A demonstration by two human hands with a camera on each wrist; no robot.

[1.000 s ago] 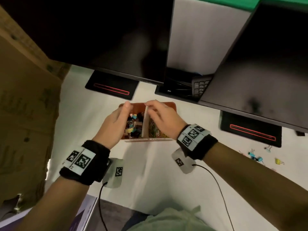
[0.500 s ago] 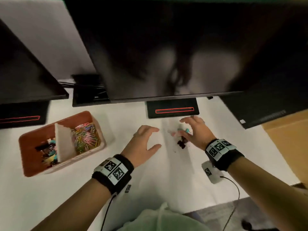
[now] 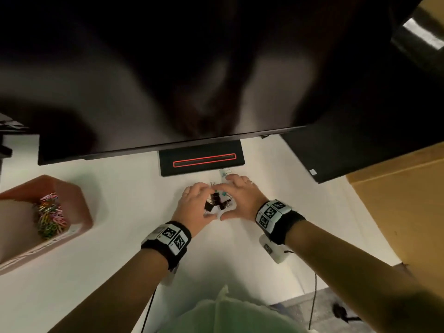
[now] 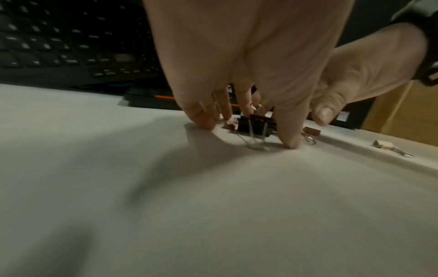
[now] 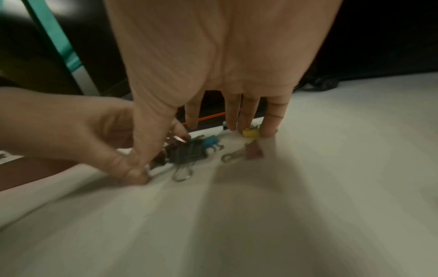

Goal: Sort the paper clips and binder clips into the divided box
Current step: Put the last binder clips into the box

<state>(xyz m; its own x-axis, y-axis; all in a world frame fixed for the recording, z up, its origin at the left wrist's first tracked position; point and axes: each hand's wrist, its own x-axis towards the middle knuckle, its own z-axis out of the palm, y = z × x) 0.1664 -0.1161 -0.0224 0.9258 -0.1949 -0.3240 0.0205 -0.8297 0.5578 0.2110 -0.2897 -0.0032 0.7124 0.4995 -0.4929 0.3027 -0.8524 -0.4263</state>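
A small pile of binder clips (image 3: 217, 203) lies on the white desk in front of a monitor foot. My left hand (image 3: 201, 200) and right hand (image 3: 231, 199) cup it from both sides, thumbs meeting at the near edge. In the left wrist view my left hand (image 4: 246, 134) has thumb and fingers curled round black binder clips (image 4: 257, 125). In the right wrist view my right hand (image 5: 189, 150) stands on straight, spread fingertips (image 5: 269, 131) past a yellow clip (image 5: 251, 134), a blue clip (image 5: 211, 143) and a pink clip (image 5: 253, 152). The red-brown divided box (image 3: 79, 203) at far left holds coloured paper clips (image 3: 49, 219).
A dark monitor (image 3: 168, 92) overhangs the desk, its foot (image 3: 201, 161) just beyond the hands. A cardboard box (image 3: 396, 212) stands to the right. A black keyboard (image 4: 71, 46) lies at the back left. One white clip (image 4: 384, 145) lies apart from the pile.
Both hands left the divided box and moved right to the pile. The left hand then closed in beside the right one, and the box slid to the view's left edge.
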